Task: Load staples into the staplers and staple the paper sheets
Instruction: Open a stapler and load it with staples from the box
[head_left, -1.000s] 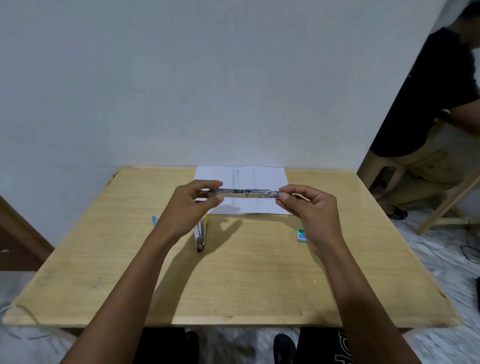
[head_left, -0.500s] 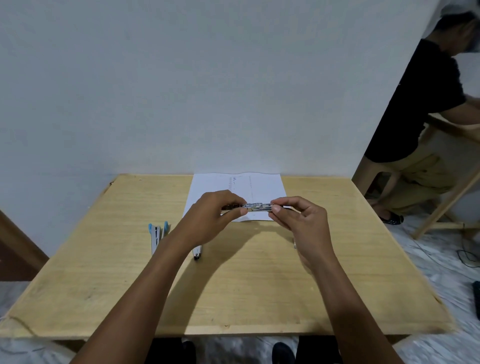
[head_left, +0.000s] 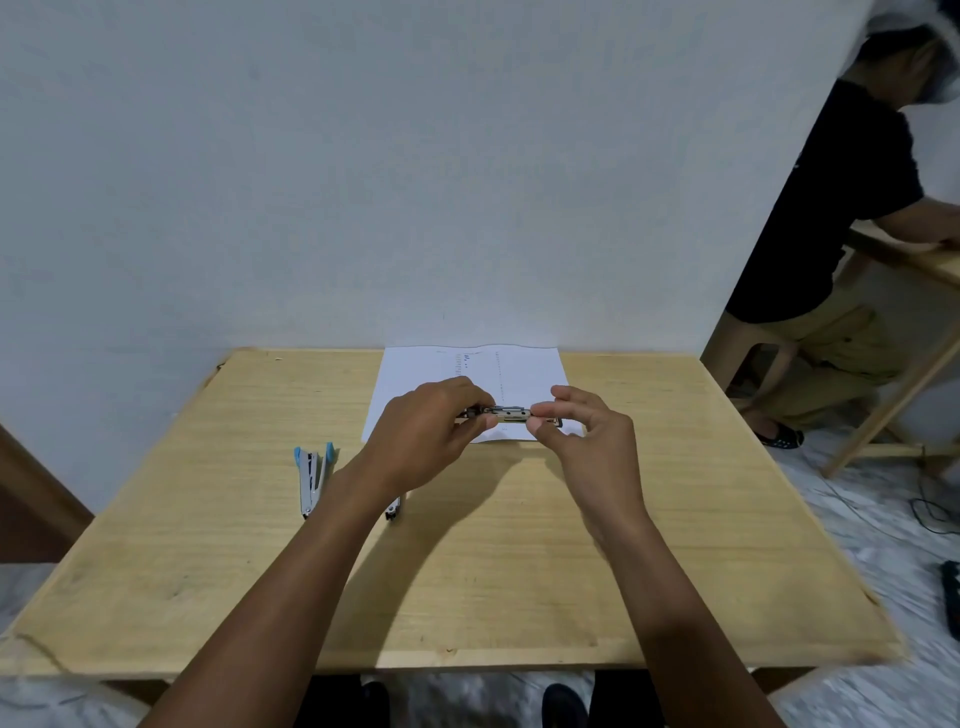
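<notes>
A small metal stapler (head_left: 508, 414) is held level above the table between both hands. My left hand (head_left: 431, 436) grips its left end and my right hand (head_left: 587, 434) pinches its right end with thumb and fingertips. Behind the hands, white paper sheets (head_left: 415, 384) lie flat at the table's far edge. A blue and white stapler (head_left: 312, 475) rests on the wood to the left. Below my left wrist, the tip of another stapler (head_left: 393, 510) shows; the rest of it is hidden.
The wooden table (head_left: 519, 571) stands against a pale wall. At the right, a person in a black shirt (head_left: 841, 208) sits beside another wooden table (head_left: 914, 260). Cables (head_left: 930, 509) lie on the floor at the right.
Both hands have drawn closer together along the metal stapler and lowered slightly toward the paper. The view has tilted, so the blue stapler at the left now shows fully.
</notes>
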